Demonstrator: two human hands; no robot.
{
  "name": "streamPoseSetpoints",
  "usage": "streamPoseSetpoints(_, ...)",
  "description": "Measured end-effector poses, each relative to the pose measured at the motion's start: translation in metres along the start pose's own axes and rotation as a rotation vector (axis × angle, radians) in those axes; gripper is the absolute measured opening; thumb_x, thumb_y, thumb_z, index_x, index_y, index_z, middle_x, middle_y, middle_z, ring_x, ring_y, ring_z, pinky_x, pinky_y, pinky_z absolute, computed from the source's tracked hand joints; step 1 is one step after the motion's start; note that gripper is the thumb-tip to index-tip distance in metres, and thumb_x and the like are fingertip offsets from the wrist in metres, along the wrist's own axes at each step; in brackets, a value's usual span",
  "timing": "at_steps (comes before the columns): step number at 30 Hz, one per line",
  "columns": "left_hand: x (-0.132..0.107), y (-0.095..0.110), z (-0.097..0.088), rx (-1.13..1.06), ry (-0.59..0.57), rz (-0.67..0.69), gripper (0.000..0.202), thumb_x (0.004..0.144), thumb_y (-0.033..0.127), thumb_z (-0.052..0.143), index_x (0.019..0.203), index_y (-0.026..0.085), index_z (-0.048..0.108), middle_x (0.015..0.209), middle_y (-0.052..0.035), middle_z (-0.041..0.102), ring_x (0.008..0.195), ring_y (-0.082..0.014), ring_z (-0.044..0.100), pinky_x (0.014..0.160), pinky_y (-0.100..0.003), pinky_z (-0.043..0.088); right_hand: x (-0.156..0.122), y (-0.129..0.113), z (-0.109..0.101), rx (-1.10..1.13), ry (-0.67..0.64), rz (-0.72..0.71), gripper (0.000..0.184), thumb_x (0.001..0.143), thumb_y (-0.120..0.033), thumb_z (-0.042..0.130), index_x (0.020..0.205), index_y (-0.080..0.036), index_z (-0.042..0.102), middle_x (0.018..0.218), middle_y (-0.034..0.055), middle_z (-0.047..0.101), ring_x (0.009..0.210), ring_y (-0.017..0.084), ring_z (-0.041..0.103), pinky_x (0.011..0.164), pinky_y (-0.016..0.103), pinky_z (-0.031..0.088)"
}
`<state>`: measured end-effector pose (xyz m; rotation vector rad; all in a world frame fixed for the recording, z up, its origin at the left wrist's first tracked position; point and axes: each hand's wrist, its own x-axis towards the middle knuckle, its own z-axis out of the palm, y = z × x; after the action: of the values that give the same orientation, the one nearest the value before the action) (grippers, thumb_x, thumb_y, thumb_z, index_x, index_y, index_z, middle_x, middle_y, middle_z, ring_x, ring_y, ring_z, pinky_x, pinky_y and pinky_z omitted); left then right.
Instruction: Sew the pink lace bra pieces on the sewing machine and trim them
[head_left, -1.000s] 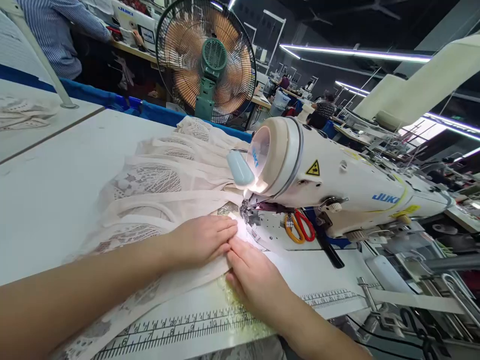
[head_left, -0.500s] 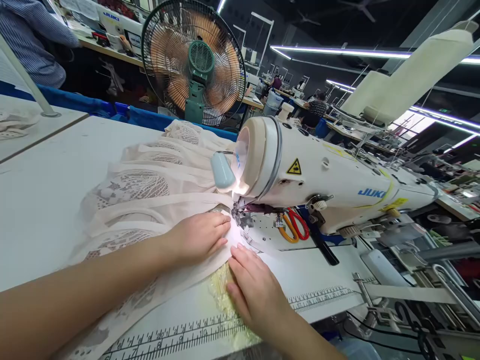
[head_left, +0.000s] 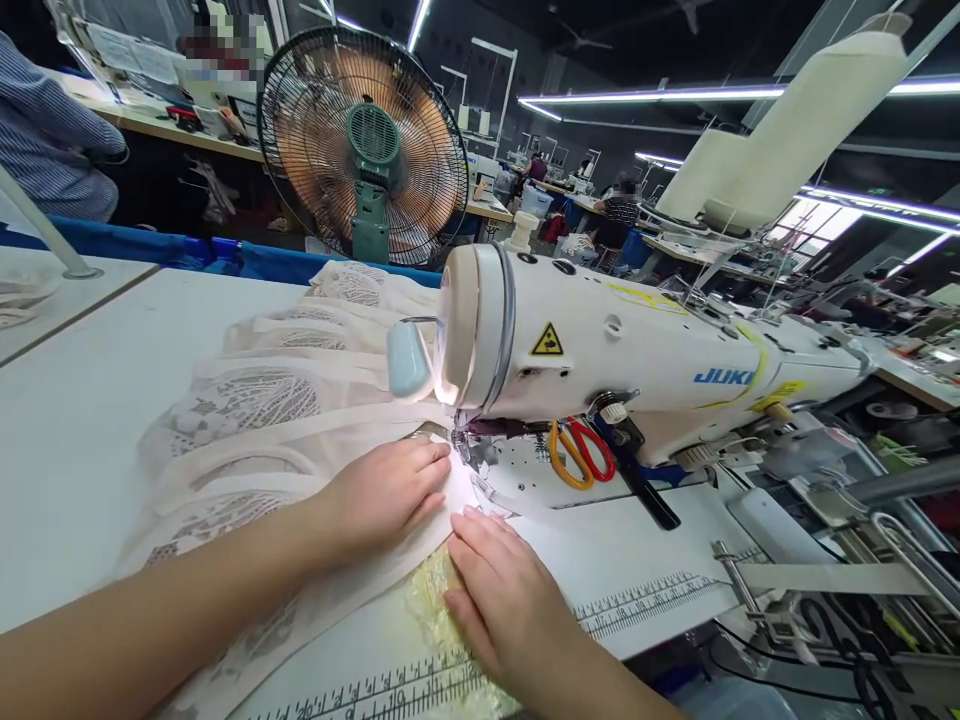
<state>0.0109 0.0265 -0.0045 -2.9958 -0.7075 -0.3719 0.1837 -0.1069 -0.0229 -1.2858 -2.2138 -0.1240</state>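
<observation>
A cream lace fabric (head_left: pixel 285 400) lies spread on the white table (head_left: pixel 82 430), running under the needle of a white JUKI sewing machine (head_left: pixel 600 350). My left hand (head_left: pixel 386 490) lies flat on the fabric just left of the presser foot (head_left: pixel 469 450), fingers stretched out. My right hand (head_left: pixel 506 590) rests flat on the fabric's near edge, over a yellowish lace strip (head_left: pixel 431 610), fingers pointing at the foot. Both hands press the cloth and grip nothing.
Orange and red scissors (head_left: pixel 577 450) lie under the machine arm. A ruler scale (head_left: pixel 637 600) runs along the table's front edge. A green fan (head_left: pixel 364 150) stands behind the table. A person in a striped shirt (head_left: pixel 52 140) sits at far left; other workers sit far back.
Both hands have stayed flat on the fabric by the foot, edging slightly toward it. The camera view has shifted, so the machine appears further left.
</observation>
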Motion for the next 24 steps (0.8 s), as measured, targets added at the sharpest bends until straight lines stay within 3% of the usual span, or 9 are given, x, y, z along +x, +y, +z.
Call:
streamPoseSetpoints(12,0.003,-0.002,-0.002,-0.001,0.037,0.074,0.029,0.094,0.023,0.042,0.108,0.013,0.066,0.115,-0.0135,0.068,0.1,-0.0276,0.063,0.084,-0.04,0.054,0.0,0.001,0.001,0.006,-0.007,0.016,0.033,0.098,-0.025,0.038,0.115,-0.009,0.061,0.121,0.0117,0.067,0.116,0.026,0.06,0.102,0.039,0.05)
streamPoseSetpoints(19,0.005,-0.007,0.001,0.017,0.092,0.094,0.033,0.096,0.025,0.04,0.111,0.013,0.066,0.115,-0.0139,0.069,0.103,-0.0279,0.064,0.085,-0.04,0.053,-0.001,0.003,0.001,0.016,-0.116,0.062,0.037,0.099,-0.029,0.038,0.121,-0.009,0.059,0.13,0.0131,0.062,0.125,0.027,0.054,0.105,0.04,0.046)
streamPoseSetpoints(24,0.011,-0.02,0.0,0.031,0.102,0.155,0.036,0.097,0.025,0.037,0.109,0.011,0.068,0.109,-0.0157,0.071,0.093,-0.0267,0.066,0.083,-0.041,0.054,0.004,0.002,0.004,0.003,-0.173,0.13,0.042,0.098,-0.034,0.041,0.125,-0.008,0.058,0.136,0.0146,0.058,0.128,0.027,0.051,0.106,0.039,0.046)
